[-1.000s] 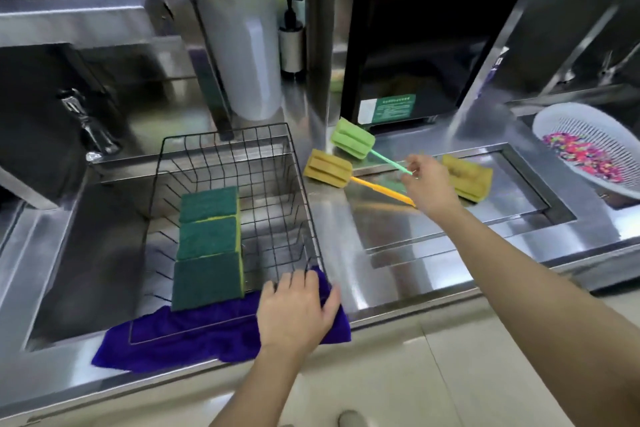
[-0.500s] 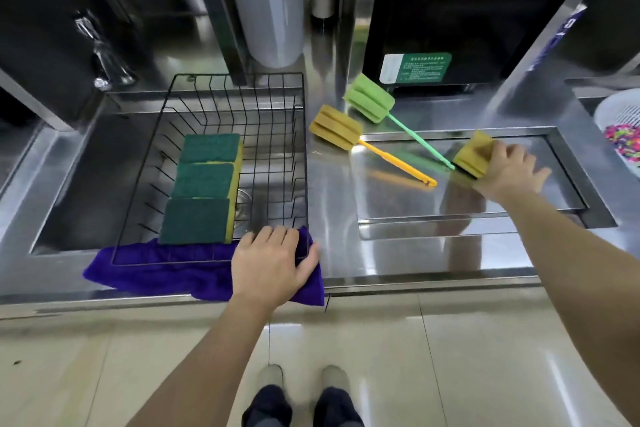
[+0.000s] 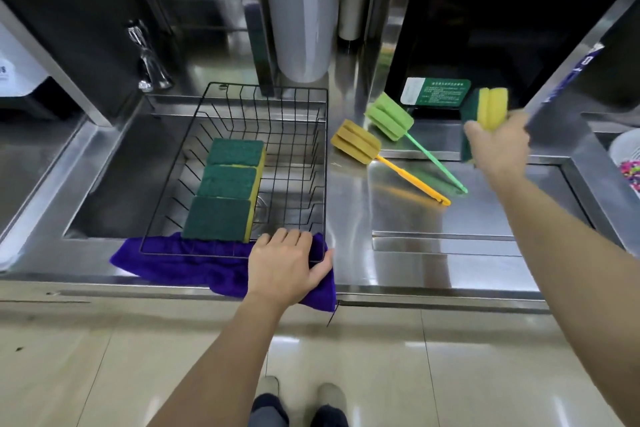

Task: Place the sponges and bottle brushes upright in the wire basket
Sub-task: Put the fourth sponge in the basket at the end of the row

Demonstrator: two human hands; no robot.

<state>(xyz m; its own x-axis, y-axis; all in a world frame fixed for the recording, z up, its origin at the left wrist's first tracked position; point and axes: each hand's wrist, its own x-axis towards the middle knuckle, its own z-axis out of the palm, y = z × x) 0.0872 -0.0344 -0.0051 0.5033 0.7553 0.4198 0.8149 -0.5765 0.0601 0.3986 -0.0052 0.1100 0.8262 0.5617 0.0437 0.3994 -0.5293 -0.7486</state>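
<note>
We count three green-topped sponges (image 3: 227, 188) standing on edge in a row inside the wire basket (image 3: 323, 149), at its left side; two bottle brushes lie on the steel counter (image 3: 349, 218) to the right, one yellow brush (image 3: 356, 147) nearer, one green brush (image 3: 389, 116) farther; a fourth sponge (image 3: 490, 107) is lifted clear of the counter, pinched in our right hand (image 3: 498, 146), fingers closed round its lower end, most of it sticking up above them; our left hand (image 3: 285, 265) lies flat, fingers spread, on the basket's near right corner and the purple cloth (image 3: 180, 262) beneath it.
</note>
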